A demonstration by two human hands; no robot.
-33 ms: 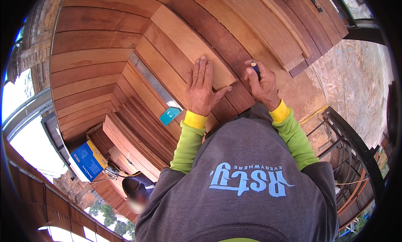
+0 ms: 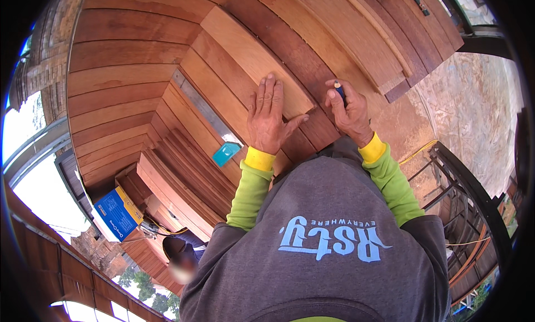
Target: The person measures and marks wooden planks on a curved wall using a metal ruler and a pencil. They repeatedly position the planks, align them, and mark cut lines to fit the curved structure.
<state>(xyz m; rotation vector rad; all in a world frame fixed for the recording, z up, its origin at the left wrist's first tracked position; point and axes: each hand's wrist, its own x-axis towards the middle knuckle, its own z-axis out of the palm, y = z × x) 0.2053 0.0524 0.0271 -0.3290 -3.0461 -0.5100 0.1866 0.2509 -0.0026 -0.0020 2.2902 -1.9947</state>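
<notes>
My left hand [image 2: 268, 113] lies flat with its fingers stretched over the near end of a loose light-brown wooden board [image 2: 253, 54]. This board rests on top of other planks. To the right of its end, my right hand [image 2: 350, 111] is closed round a dark blue pencil [image 2: 339, 89], its sharpened tip pointing up and away from me. The pencil is apart from the board. Left of my left hand, a tool with a long flat metal blade and a teal handle [image 2: 227, 154], which looks like a try square, lies along the planks.
Planks [image 2: 128, 49] cover the surface ahead. More boards are stacked at the far right [image 2: 356, 32] and at the left [image 2: 175, 177]. A blue and yellow box [image 2: 118, 213] stands at the left, near another person [image 2: 181, 258]. A black metal frame [image 2: 471, 194] is at the right.
</notes>
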